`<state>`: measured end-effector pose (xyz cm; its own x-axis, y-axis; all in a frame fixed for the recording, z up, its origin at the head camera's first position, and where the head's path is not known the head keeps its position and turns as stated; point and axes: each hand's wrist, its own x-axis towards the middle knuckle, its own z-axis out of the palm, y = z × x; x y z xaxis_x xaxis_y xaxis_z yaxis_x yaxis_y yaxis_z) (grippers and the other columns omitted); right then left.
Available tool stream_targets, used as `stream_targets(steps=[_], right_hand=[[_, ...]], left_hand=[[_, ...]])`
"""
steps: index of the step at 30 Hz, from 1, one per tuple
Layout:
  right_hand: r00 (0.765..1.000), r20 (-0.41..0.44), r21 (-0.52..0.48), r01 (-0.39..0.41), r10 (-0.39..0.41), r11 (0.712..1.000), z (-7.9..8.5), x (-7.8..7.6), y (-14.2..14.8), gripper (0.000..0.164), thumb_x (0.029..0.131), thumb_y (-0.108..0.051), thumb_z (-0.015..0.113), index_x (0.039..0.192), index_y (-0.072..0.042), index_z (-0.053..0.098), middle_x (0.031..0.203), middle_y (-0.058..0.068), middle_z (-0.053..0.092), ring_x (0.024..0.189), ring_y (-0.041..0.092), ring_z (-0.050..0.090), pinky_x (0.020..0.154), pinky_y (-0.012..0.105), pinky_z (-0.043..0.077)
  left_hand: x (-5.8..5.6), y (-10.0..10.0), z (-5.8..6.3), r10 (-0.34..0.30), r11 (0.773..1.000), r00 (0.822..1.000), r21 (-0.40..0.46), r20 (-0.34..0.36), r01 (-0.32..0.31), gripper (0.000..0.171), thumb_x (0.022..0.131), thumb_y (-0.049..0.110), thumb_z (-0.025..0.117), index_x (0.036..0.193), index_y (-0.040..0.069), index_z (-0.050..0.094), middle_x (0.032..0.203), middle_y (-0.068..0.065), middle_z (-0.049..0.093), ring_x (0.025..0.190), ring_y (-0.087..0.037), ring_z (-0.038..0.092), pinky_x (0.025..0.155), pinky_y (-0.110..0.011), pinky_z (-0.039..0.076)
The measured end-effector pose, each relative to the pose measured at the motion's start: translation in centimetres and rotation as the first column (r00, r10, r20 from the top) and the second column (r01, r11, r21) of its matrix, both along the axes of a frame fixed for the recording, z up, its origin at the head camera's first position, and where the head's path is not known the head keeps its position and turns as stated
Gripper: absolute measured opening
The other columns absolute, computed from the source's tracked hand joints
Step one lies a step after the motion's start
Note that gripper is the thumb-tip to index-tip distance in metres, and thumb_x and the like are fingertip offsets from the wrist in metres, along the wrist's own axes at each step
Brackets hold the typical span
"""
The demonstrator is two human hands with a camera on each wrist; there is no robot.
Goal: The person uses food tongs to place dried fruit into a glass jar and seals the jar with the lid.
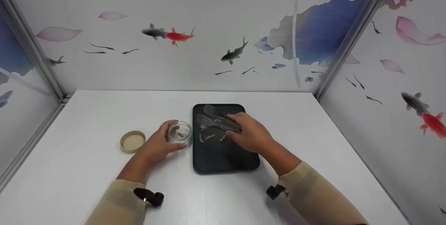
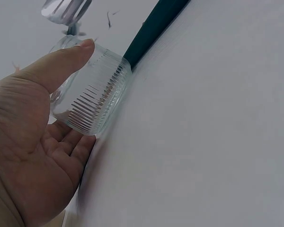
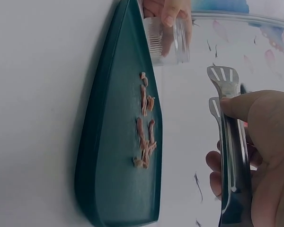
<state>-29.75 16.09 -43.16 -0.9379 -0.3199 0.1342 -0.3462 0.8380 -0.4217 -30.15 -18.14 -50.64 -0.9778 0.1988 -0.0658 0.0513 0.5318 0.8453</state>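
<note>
My left hand (image 1: 156,146) holds a clear ribbed glass jar (image 1: 180,135) upright on the table, thumb on one side and fingers on the other. Something small and dark shows inside it in the head view. In my right hand (image 1: 253,133) is a pair of metal tongs (image 3: 234,146) with slotted ends, gripped between thumb and fingers. The tong ends are apart, above the dark tray (image 1: 226,160), and I see nothing between them. Several small brownish strips (image 3: 143,135), like dried meat, lie scattered on the tray.
A round tan lid (image 1: 132,141) lies left of the left hand. The white table (image 1: 90,124) meets printed panels at the back and sides, with metal posts (image 1: 322,78) at the corners. The tray stands close to the jar's right side.
</note>
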Motion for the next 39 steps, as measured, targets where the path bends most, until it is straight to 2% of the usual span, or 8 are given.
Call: stream_targets(steps=[5, 10, 15, 24, 32, 39], right_hand=[[1.0, 0.013, 0.006, 0.008, -0.008, 1.0, -0.4, 0.0, 1.4, 0.065, 0.101, -0.043, 0.075, 0.159, -0.024, 0.052, 0.148, -0.001, 0.061, 0.126, 0.018, 0.064, 0.106, 0.047, 0.054], [0.999, 0.028, 0.017, 0.037, -0.038, 0.999, -1.1, 0.1, 2.9, 0.066, 0.1, -0.043, 0.076, 0.159, -0.024, 0.053, 0.146, 0.0, 0.062, 0.117, 0.018, 0.064, 0.099, 0.044, 0.055], [0.997, 0.04, 0.052, 0.06, -0.062, 0.997, -1.8, 0.0, 4.1, 0.065, 0.101, -0.042, 0.075, 0.159, -0.024, 0.053, 0.145, 0.0, 0.063, 0.12, 0.017, 0.063, 0.101, 0.043, 0.054], [0.995, 0.059, 0.068, 0.075, -0.079, 0.995, -2.6, 0.3, 5.7, 0.063, 0.1, -0.04, 0.076, 0.158, -0.023, 0.055, 0.134, -0.001, 0.065, 0.102, 0.017, 0.058, 0.085, 0.038, 0.049], [0.993, 0.069, 0.081, 0.091, -0.096, 0.993, -3.7, 1.0, 6.8, 0.06, 0.1, -0.038, 0.077, 0.155, -0.021, 0.058, 0.132, -0.002, 0.067, 0.102, 0.015, 0.06, 0.084, 0.037, 0.051], [0.992, 0.074, 0.092, 0.097, -0.104, 0.991, -4.2, 1.2, 7.3, 0.06, 0.1, -0.04, 0.076, 0.154, -0.022, 0.059, 0.131, -0.003, 0.067, 0.102, 0.015, 0.06, 0.085, 0.038, 0.051]], left_hand=[[-0.1, -0.1, -0.1, 0.002, 1.0, 1.0, 0.008, -0.001, -0.002, 0.105, 0.082, 0.056, 0.09, 0.164, 0.032, 0.031, 0.172, -0.011, 0.039, 0.16, -0.035, 0.036, 0.13, -0.058, 0.028], [-0.1, -0.1, -0.2, 0.004, 1.0, 1.0, 0.004, 0.0, -0.004, 0.105, 0.081, 0.057, 0.091, 0.164, 0.034, 0.031, 0.17, -0.01, 0.041, 0.159, -0.034, 0.037, 0.129, -0.058, 0.03], [-0.2, -0.2, -0.1, 0.004, 1.0, 1.0, 0.028, -0.004, -0.004, 0.101, 0.082, 0.051, 0.092, 0.162, 0.034, 0.033, 0.168, -0.009, 0.043, 0.155, -0.033, 0.041, 0.127, -0.056, 0.033], [-0.1, -0.1, -0.1, -0.002, 1.0, 1.0, 0.03, 0.001, 0.002, 0.102, 0.083, 0.051, 0.091, 0.164, 0.033, 0.031, 0.171, -0.009, 0.04, 0.158, -0.034, 0.039, 0.129, -0.057, 0.031], [0.0, -0.1, -0.1, 0.0, 0.999, 1.0, 0.051, 0.007, -0.001, 0.101, 0.082, 0.049, 0.092, 0.163, 0.033, 0.033, 0.169, -0.008, 0.042, 0.157, -0.033, 0.039, 0.128, -0.057, 0.031], [0.0, -0.1, -0.1, 0.004, 1.0, 1.0, 0.03, -0.003, -0.004, 0.101, 0.083, 0.052, 0.091, 0.163, 0.034, 0.033, 0.168, -0.009, 0.043, 0.154, -0.033, 0.042, 0.127, -0.057, 0.033]])
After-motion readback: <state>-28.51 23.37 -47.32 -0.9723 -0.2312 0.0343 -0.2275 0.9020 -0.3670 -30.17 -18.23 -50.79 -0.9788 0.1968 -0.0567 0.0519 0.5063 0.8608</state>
